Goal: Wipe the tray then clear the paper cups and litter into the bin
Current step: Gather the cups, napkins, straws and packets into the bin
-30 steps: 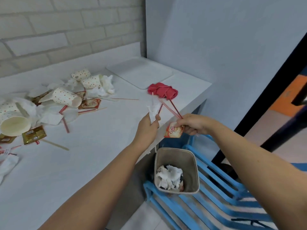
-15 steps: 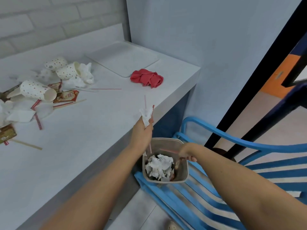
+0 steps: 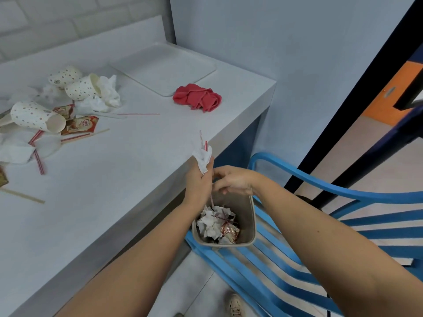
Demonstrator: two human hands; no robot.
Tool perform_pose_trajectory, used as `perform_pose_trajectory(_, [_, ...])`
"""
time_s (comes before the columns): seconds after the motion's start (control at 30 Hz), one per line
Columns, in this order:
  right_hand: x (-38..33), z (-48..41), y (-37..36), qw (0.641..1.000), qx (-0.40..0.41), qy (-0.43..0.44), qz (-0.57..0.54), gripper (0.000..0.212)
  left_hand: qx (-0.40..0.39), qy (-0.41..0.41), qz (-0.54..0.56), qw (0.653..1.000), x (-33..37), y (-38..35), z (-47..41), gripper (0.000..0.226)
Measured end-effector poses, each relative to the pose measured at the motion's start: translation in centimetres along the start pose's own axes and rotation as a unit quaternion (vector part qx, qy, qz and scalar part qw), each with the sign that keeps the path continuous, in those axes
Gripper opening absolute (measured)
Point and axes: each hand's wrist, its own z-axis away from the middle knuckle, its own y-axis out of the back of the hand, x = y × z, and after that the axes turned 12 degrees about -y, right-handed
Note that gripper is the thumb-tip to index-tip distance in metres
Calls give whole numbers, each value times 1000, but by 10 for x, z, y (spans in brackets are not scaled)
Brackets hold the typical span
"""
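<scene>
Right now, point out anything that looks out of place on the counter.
Three paper cups lie tipped on their sides at the left of the counter, among crumpled tissues, sachets and loose stirrers. The red cloth sits bunched beside the tray.

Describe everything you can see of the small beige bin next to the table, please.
The small beige plastic bin is open-topped, with rounded corners and smooth walls. It stands upright on the slatted seat of the blue chair, close beside the edge of the grey table. It holds crumpled white tissues, a shiny creamer sachet and thin red-striped stirrers. Both hands are above its opening; neither visibly touches it.
</scene>
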Motion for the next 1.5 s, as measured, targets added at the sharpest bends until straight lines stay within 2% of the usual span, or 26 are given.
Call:
perform_pose_trajectory(0.1, [3, 1, 3, 1000, -9, -7, 3, 25, 6, -11, 5, 1000, -1, -13, 0, 40])
perform_pose_trajectory(0.17, [11, -1, 6, 1000, 12, -20, 21, 23, 2, 1, 9, 1000, -4, -20, 1, 32])
perform_pose_trajectory(0.3, [29, -3, 10, 990, 104, -36, 93, 17, -37, 27, -1, 999, -22, -32, 3, 22])
perform_pose_trajectory(0.43, [53, -13, 15, 976, 175, -69, 106, 9, -75, 85, -36, 993, -50, -33, 11, 35])
perform_pose_trajectory(0.57, [76, -21, 16, 965, 204, -109, 123, 23, -120, 75, -130, 981, -75, -23, 21, 33])
perform_pose_trajectory(0.67, [89, -27, 13, 957, 233, -135, 111, 25, -159, 78, -179, 968, -85, -16, 30, 24])
perform_pose_trajectory(0.83, [98, -31, 14, 937, 280, -136, 160, 17, -249, 102, -276, 923, -108, -3, 42, 17])
perform_pose_trajectory(0.9, [97, -31, 14, 932, 282, -137, 180, 23, -317, 102, -327, 884, -109, 0, 45, 28])
perform_pose_trajectory(1.0, [97, -33, 18, 927, 280, -147, 201, 31, -403, 111, -421, 805, -103, 1, 49, 54])
perform_pose_trajectory(1.07, [96, -34, 21, 923, 279, -156, 215, 40, -413, 118, -435, 791, -99, 1, 49, 58])
perform_pose_trajectory(1.2, [82, -31, 24, 918, 267, -162, 244, 44, -387, 87, -435, 809, -90, 2, 41, 49])
perform_pose_trajectory(1.37, [49, -32, 22, 931, 201, -156, 262, 42, -279, 13, -362, 890, -68, 8, 31, 35])
perform_pose_trajectory(1.5, [7, -26, 16, 930, 147, -111, 319, 26, -166, -84, -307, 933, -43, 17, 26, 20])
